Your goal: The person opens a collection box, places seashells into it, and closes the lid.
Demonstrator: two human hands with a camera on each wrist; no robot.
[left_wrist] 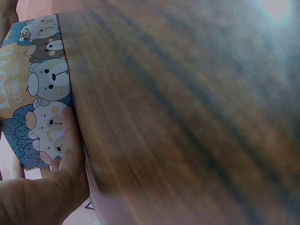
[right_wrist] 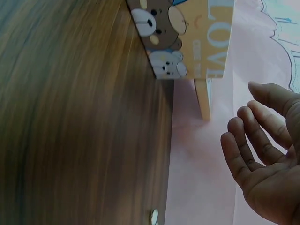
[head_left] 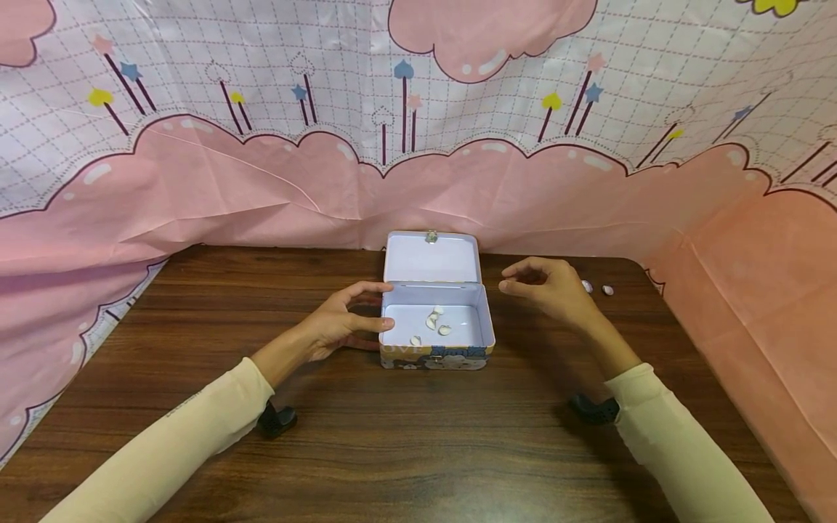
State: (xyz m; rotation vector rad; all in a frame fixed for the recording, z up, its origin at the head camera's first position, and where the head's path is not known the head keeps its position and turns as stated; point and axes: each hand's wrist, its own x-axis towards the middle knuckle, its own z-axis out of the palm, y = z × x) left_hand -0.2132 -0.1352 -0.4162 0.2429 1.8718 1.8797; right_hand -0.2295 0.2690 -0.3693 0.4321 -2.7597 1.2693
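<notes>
A hinged tin box [head_left: 437, 356] with cartoon bears stands on the table, its lid [head_left: 431, 256] raised at the back. Inside lie several small white shells [head_left: 445, 330]. At the box's left side, my left hand [head_left: 333, 323] holds it, the thumb and index fingertips at the rim. In the left wrist view, a finger of that hand lies along the box's printed wall [left_wrist: 51, 84]. My right hand [head_left: 546, 287] hovers to the right of the box, fingers loosely bent and nothing visible between them; the right wrist view shows its fingers [right_wrist: 255, 136] apart from the box.
Two more shells [head_left: 608, 290] lie on the dark wooden table [head_left: 418, 443] beyond the right hand, near the back right. A patterned pink cloth [head_left: 261, 232] hangs behind and along the sides. Black pieces [head_left: 593, 409] show beneath both sleeves.
</notes>
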